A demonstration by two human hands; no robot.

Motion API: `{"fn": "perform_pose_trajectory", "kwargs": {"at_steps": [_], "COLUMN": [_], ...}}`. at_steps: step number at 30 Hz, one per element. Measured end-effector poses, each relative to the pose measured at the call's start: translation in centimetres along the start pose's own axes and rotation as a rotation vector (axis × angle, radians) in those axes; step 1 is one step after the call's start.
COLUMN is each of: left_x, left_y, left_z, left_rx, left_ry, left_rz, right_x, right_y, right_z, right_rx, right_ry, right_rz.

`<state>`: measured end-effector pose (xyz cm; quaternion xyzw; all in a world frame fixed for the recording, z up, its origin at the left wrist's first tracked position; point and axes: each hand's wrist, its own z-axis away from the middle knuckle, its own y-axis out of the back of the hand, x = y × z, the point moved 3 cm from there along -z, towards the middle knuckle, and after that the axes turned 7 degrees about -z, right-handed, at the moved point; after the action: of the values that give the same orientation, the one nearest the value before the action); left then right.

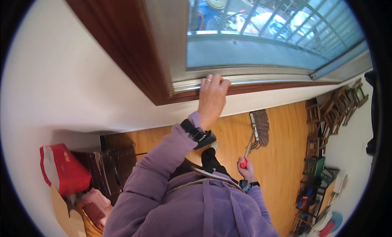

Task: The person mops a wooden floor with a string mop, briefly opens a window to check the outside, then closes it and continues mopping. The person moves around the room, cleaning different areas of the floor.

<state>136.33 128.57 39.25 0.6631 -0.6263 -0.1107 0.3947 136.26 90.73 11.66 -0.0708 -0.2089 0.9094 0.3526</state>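
Note:
My left hand [212,99] reaches up to the window, its fingers curled over the metal window track [261,78]. The fingertips are hidden, so whatever they may hold does not show. Lower on the right, my right hand [247,171] is closed round the red-tipped end of a mop's handle. The mop [261,127] slants away from me, its brown-grey string head lying on the wooden floor below the window. Purple sleeves cover both arms, with a black strap device at each wrist.
Behind the window glass [245,49] are metal bars. A dark wooden frame [122,37] edges the window. Several small wooden stools [313,147] are stacked along the right wall. To the left, a red bag [65,169] stands beside a dark cabinet [108,167] and pink cloth [98,200].

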Motion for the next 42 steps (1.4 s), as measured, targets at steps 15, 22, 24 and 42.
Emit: {"fn": "perform_pose_trajectory", "kwargs": {"at_steps": [15, 22, 24, 42], "left_x": [-2.1, -2.9, -3.3, -4.4], "left_y": [0.4, 1.2, 2.0, 3.7], "left_z": [-0.8, 0.4, 0.8, 1.2], "left_rx": [-0.021, -0.018, -0.022, -0.092], "left_ry": [0.029, -0.046, -0.047, 0.036], "left_rz": [-0.038, 0.039, 0.024, -0.073], "right_x": [2.7, 2.5, 2.5, 1.8], "right_y": [0.8, 1.8, 2.0, 1.5], "right_z": [-1.1, -1.0, -0.8, -2.0], "right_rx": [-0.095, -0.122, -0.056, -0.079], "right_ry": [-0.084, -0.092, -0.09, -0.14], "right_rz": [0.025, 0.018, -0.025, 0.048]}}
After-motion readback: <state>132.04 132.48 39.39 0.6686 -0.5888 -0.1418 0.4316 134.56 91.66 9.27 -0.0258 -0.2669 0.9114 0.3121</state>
